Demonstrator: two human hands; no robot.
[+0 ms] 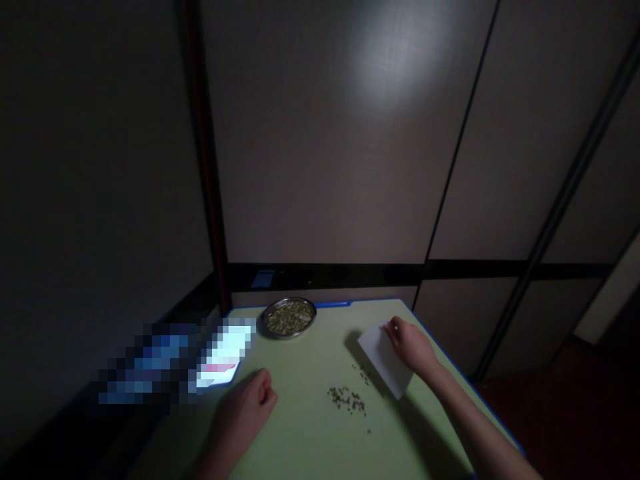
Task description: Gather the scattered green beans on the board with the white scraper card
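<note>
The surface [300, 380] offers a free lane between the left hand [254, 403] and the small dark pieces [356, 403] — the round dish [289, 336] (far end) and tilted white sheet [384, 360] obstruct.

The curled left fingers [268, 393] hide their palm from me. Left of them, pixelation masks a bright patch [226, 353]. The bits [346, 399] between them and the right fingers [391, 331], perhaps seeds, are too small to identify. The bottom edge crops both forearms.
</note>
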